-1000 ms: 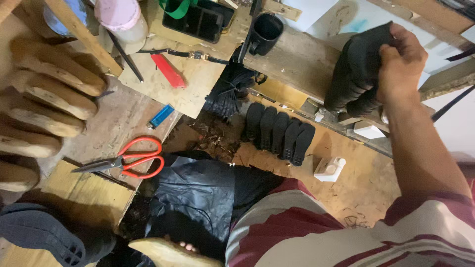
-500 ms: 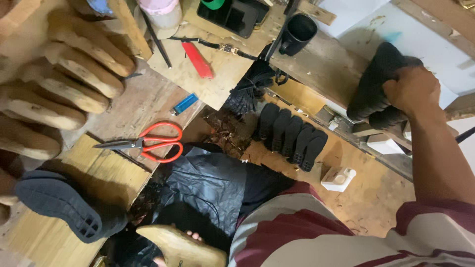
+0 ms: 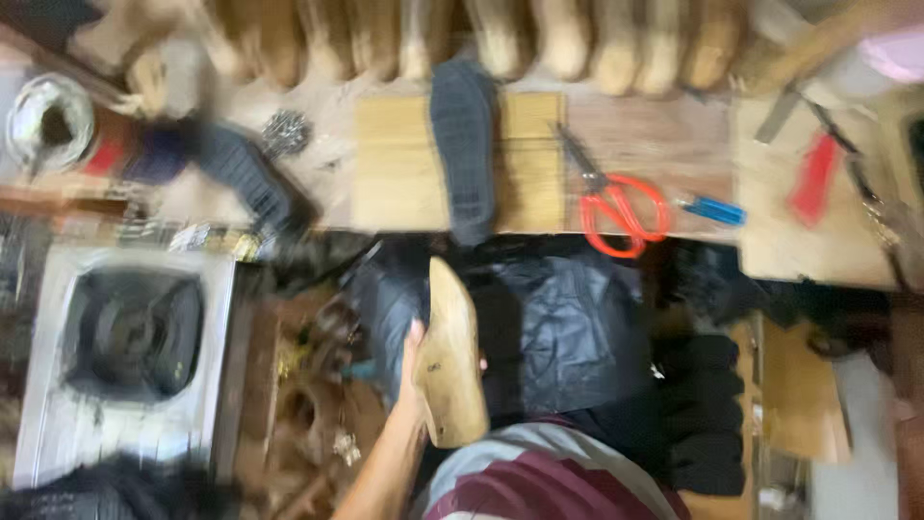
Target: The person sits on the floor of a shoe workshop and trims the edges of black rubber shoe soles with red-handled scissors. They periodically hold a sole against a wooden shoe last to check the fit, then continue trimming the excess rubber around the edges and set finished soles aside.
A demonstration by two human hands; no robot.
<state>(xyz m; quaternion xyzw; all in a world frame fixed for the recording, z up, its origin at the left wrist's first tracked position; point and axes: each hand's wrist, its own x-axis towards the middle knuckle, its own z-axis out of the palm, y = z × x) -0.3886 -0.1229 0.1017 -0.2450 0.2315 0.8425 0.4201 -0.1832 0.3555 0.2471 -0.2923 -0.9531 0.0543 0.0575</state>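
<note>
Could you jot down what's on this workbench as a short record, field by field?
Left hand: holds a wooden shoe last upright over the lap
Right hand: out of view
Bench centre: dark shoe sole lying on a pale wooden board
Right of board: orange-handled scissors, small blue tool, red tool
Back edge: row of wooden lasts
Left: metal stove burner
Picture: blurred

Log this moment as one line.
left hand: holds wooden shoe last | right hand: out of view | bench: dark sole, orange scissors
</note>
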